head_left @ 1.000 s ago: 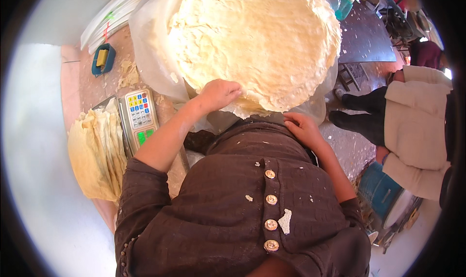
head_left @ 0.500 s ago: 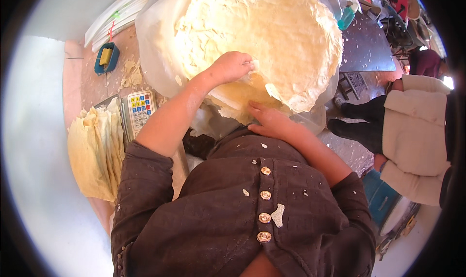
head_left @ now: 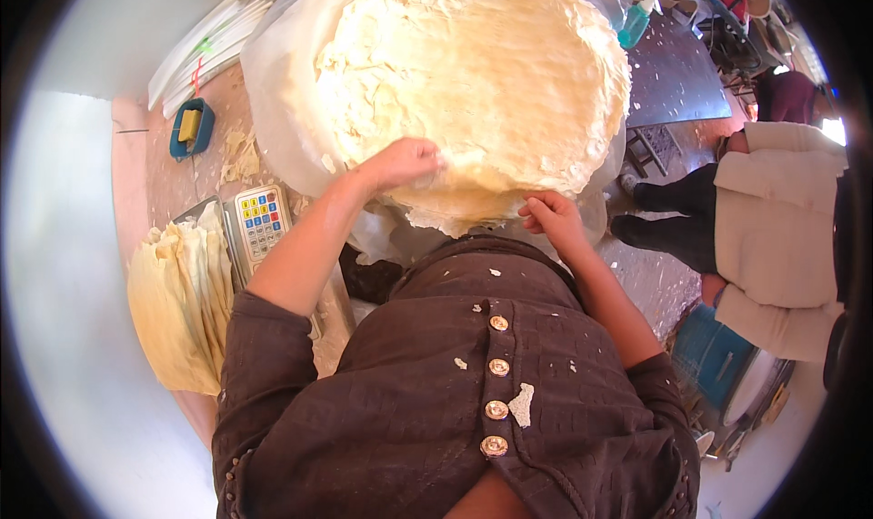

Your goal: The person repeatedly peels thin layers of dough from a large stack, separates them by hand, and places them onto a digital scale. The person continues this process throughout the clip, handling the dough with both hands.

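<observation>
A broad stack of thin, pale round flatbread sheets (head_left: 491, 92) lies in front of me on clear plastic sheeting (head_left: 282, 92). Its edges are ragged and flaky. My left hand (head_left: 405, 163) is closed at the near left part of the stack, pinching the top flatbread sheet; its fingertips are slightly blurred. At the near right edge, my right hand (head_left: 555, 221) has thumb and fingers pinched together on the rim of the sheet. Between the two hands the near rim looks pulled toward me.
Left of me, folded flatbread sheets (head_left: 182, 292) rest on a scale with a keypad (head_left: 262, 219). Beyond are a blue tray (head_left: 193, 128) with a yellow block and white stacked bags (head_left: 205, 51). A person in a beige apron (head_left: 777, 219) stands right; a dark table (head_left: 677, 78) is behind.
My right hand has risen from lying flat on the near edge to a pinch farther right. My left hand has shifted left and nearer to me, and the sheet between them now covers the darker patch.
</observation>
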A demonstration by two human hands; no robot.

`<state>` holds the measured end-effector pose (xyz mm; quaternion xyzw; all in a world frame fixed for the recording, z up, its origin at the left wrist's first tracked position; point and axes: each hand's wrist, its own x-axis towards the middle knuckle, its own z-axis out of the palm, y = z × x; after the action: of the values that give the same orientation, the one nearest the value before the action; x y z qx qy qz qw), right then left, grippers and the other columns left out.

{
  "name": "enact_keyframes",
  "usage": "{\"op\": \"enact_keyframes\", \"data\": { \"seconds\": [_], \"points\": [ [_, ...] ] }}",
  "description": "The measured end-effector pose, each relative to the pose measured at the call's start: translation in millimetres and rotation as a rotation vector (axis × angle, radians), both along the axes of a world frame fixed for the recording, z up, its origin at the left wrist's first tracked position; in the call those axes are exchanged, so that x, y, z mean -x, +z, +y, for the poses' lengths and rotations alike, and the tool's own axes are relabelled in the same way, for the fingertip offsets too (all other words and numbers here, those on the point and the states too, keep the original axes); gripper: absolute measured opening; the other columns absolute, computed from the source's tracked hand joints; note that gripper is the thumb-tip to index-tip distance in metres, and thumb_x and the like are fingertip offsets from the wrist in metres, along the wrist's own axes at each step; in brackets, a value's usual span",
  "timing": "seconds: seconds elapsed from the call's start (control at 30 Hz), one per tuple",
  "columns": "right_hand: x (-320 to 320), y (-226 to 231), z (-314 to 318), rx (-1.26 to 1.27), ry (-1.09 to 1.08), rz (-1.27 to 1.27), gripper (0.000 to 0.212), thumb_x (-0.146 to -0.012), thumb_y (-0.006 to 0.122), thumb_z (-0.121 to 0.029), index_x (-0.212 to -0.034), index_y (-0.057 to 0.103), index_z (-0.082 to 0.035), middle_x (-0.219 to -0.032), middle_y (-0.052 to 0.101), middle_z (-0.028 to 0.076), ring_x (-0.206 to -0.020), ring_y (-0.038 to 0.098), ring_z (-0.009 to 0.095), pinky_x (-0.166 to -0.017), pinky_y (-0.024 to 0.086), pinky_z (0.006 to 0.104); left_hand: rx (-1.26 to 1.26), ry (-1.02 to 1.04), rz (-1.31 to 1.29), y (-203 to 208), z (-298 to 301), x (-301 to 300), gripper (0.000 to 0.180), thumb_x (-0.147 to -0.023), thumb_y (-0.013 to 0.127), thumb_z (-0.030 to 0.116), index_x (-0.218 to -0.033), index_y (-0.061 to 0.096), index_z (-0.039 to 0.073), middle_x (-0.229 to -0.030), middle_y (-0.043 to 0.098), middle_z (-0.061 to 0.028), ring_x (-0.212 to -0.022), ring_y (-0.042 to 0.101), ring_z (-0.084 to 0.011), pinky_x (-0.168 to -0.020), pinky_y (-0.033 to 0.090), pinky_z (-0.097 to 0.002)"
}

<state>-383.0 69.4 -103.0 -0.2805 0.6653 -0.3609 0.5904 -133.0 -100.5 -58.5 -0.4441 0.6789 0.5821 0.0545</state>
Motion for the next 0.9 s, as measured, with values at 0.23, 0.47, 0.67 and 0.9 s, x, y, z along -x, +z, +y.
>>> {"op": "enact_keyframes", "data": {
  "seconds": [0.23,0.47,0.67,0.9],
  "points": [
    [8.1,-5.3,15.0,-0.158,-0.099,-0.122,0.029,-0.091,0.055,-0.033,-0.096,0.057,-0.004,-0.085,0.065,0.007,-0.066,0.059,0.012,-0.057,0.048,0.0241,0.285,-0.392,0.019,-2.9,36.1,25.8,0.055,-0.080,0.063,0.037,-0.122,0.053,0.004,-0.106,0.062,-0.0129,-0.101,0.059,-0.0254,-0.087,0.047,-0.0349],
    [5.4,-7.0,1.1,-0.143,-0.099,-0.070,0.032,-0.090,0.056,-0.036,-0.093,0.058,-0.004,-0.082,0.065,0.006,-0.063,0.059,0.011,-0.055,0.047,0.0242,0.624,-0.351,0.108,-23.5,67.8,106.2,0.041,-0.078,0.063,0.037,-0.107,0.062,0.007,-0.102,0.063,-0.0135,-0.091,0.060,-0.0293,-0.078,0.048,-0.0370],
    [8.4,-22.3,0.7,-0.081,-0.120,-0.150,0.023,-0.087,0.063,-0.028,-0.084,0.058,-0.006,-0.077,0.065,0.005,-0.060,0.059,0.010,-0.054,0.047,0.0232,0.251,-0.106,0.144,-39.2,45.6,112.0,0.021,-0.081,0.061,0.025,-0.079,0.065,0.005,-0.066,0.060,-0.0069,-0.064,0.057,-0.0190,-0.061,0.046,-0.0342],
    [17.1,-39.7,-0.3,-0.163,-0.078,-0.111,0.017,-0.084,0.064,-0.023,-0.081,0.059,-0.007,-0.075,0.065,0.004,-0.060,0.059,0.010,-0.055,0.049,0.0239,-0.126,0.273,0.320,-13.2,13.1,90.8,0.015,-0.088,0.059,0.019,-0.083,0.062,0.005,-0.071,0.058,0.0024,-0.061,0.049,-0.0068,-0.058,0.042,-0.0221]
  ]
}}
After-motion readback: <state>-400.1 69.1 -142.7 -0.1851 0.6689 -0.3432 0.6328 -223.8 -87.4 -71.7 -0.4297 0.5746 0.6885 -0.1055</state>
